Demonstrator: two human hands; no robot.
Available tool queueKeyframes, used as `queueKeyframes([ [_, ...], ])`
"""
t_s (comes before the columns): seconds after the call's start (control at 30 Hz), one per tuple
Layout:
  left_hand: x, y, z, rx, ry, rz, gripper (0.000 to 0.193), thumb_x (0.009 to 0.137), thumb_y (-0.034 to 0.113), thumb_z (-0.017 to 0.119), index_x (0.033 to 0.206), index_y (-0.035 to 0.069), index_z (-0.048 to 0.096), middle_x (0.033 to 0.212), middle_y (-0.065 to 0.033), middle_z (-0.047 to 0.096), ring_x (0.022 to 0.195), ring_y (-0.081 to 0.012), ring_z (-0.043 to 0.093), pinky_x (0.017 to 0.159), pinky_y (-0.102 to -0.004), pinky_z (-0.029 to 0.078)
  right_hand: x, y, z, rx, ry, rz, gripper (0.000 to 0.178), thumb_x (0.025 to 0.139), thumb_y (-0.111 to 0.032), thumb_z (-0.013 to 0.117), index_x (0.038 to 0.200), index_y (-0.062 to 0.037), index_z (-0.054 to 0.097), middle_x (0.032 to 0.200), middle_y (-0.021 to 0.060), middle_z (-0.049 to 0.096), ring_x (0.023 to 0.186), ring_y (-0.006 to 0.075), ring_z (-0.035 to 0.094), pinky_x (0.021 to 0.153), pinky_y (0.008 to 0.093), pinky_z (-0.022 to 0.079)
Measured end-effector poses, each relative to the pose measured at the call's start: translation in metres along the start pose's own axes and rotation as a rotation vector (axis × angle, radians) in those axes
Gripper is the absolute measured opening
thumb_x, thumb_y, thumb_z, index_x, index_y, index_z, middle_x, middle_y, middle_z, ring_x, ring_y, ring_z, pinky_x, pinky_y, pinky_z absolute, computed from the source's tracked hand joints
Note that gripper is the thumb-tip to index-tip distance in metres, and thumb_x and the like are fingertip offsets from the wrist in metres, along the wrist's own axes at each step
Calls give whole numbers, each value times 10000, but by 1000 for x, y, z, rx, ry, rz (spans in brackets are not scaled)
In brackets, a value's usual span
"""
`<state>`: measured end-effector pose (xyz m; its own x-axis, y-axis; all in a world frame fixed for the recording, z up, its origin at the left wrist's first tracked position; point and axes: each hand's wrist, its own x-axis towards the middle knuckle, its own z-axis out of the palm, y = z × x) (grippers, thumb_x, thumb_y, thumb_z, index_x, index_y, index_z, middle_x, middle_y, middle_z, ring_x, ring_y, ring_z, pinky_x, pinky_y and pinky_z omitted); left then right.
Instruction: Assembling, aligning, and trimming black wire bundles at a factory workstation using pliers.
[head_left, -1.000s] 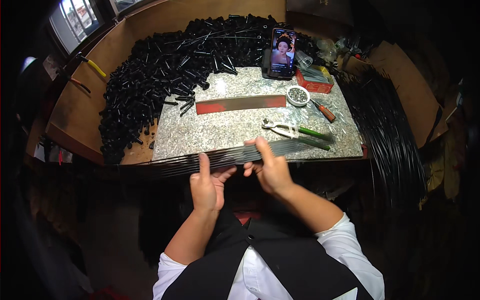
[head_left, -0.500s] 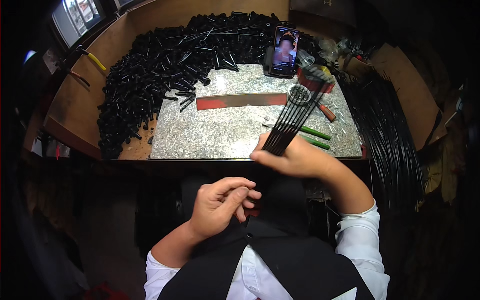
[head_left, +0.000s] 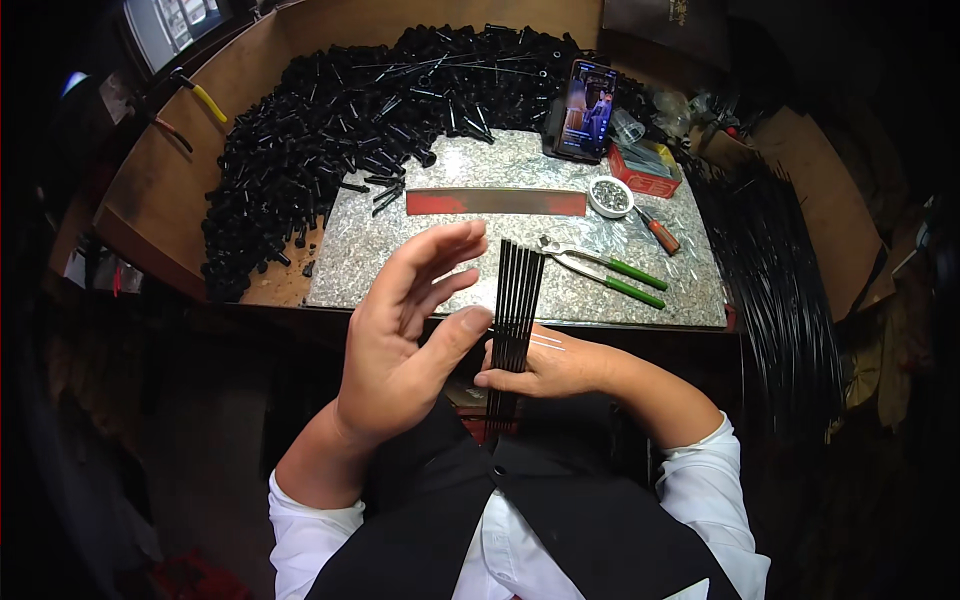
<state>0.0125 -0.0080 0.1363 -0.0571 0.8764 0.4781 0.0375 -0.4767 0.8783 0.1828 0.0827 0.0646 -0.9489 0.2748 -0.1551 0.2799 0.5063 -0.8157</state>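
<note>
Taking the bundle of thin black rods [head_left: 516, 300] as the centre of the clock: it stands nearly upright in front of your vest, fanned slightly at the top, at the near edge of the speckled table [head_left: 380, 270]. Your right hand [head_left: 560, 364], at 4 o'clock, has its grip clamped around the bundle, thumb across the near side. Your left hand [head_left: 400, 335], at 9 o'clock, has its grip apart, fingers curved and raised; its thumb tip is right beside the rods, and you cannot tell whether it touches.

On the table, green-handled pliers [head_left: 632, 271] lie at 2 o'clock, with an orange-handled screwdriver [head_left: 662, 236] beyond them. A white bowl [head_left: 612, 212] of small metal pieces and a red box [head_left: 652, 186] sit at 1 o'clock. A red-and-grey strip [head_left: 495, 202] lies at 12 o'clock. A heap of black parts [head_left: 320, 140] spreads around 10 to 11 o'clock.
</note>
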Motion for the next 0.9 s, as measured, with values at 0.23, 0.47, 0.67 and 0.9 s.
queueKeyframes([
  [0.23,26,3,14,-223,-143,-206,410,909,-37,536,1304,-24,426,981,-158,673,954,-190,662,840,-282,543,1,5,17,59,167,-181,306,921,-270,562,789,4,595,679,124,614,622,232,605,601,352,497],
  [0.47,24,4,11,-172,-206,-239,310,917,-43,529,1226,-41,511,983,-172,677,927,-180,667,828,-281,552,-12,8,2,168,86,-272,294,922,-285,549,1009,-6,586,826,99,642,710,206,642,611,334,514],
  [0.67,20,6,20,-118,-248,-85,313,899,-40,571,1208,-61,525,992,-146,685,926,-160,664,820,-251,533,-12,21,7,555,313,19,347,940,-311,502,1128,-27,570,966,79,644,875,172,624,717,307,513],
  [0.9,-7,-8,13,-139,-121,48,798,821,302,720,1386,-71,298,1279,-239,541,1203,-261,535,1018,-328,407,18,31,29,543,584,24,193,898,-191,637,923,0,640,809,51,671,774,106,630,692,271,501],
])
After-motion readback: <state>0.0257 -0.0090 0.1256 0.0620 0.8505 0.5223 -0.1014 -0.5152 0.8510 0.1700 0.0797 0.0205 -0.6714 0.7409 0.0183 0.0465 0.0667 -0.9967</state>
